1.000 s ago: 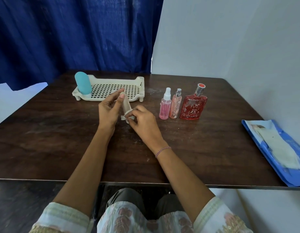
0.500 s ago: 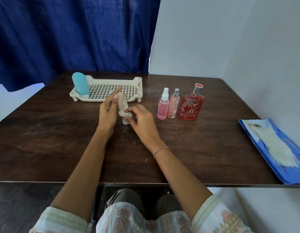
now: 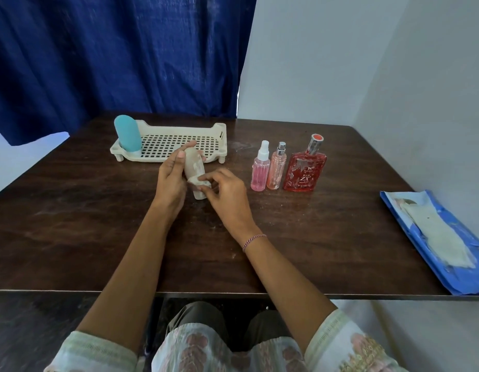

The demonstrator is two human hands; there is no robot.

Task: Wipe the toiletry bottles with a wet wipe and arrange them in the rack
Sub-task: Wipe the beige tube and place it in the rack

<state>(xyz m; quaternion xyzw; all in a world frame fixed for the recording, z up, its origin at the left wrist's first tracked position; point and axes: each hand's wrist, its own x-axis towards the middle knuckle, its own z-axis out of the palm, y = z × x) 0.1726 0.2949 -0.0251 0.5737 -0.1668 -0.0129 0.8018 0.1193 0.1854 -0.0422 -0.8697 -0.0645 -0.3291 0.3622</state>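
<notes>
Holding a small pale beige plastic bottle [image 3: 193, 163] roughly upright just in front of the rack, the left hand [image 3: 170, 185] curls its thumb and fingers round the upper half. The right hand [image 3: 229, 196] pinches a crumpled white wet wipe [image 3: 195, 181] against the bottle's lower end. Whether the bottle's base touches the dark wooden bench [image 3: 71, 210] cannot be told.

The bottle looks light and stiff, and probably slick once damp, so a grip round its body seems safest.

Behind it, a cream plastic rack [image 3: 218, 130] with a perforated floor holds one teal rounded bottle [image 3: 128, 135], standing in its left corner. To the right, on the bench, stand a pink spray bottle [image 3: 260, 171], a peach spray bottle [image 3: 277, 170] just beside it, and a red glass perfume bottle [image 3: 304, 174], likely heavier and breakable. A blue wipe packet [image 3: 447, 275] lies open at the right edge with a pale wipe showing.
</notes>
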